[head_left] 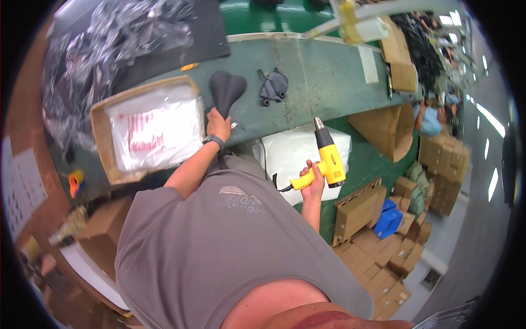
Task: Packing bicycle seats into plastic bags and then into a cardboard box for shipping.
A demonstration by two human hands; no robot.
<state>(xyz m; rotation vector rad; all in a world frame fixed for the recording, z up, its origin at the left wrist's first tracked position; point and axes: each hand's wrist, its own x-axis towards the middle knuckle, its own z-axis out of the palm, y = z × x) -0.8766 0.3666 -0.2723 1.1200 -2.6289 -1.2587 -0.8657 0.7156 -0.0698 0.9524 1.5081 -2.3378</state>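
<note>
My left hand [219, 127] has its fingers closed round the narrow nose of a black bicycle saddle [227, 89], which lies on the green worktable [318, 71] with its wide end pointing away from me. Out to the right, over the table's near edge, my right hand [313, 188] grips a yellow heat gun [331, 160] by its handle. The gun's metal nozzle points up and away, and a black cord trails from the handle's end. Right of the saddle rests a small dark grey piece [274, 88] with black round ends, its kind unclear.
An open carton [101, 140] holding clear plastic bags stands left of my left hand. Crumpled clear film [115, 44] heaps beyond it. A white bag [279, 151] sits below the table edge. Cartons [378, 252] and a blue crate [388, 222] crowd the right floor.
</note>
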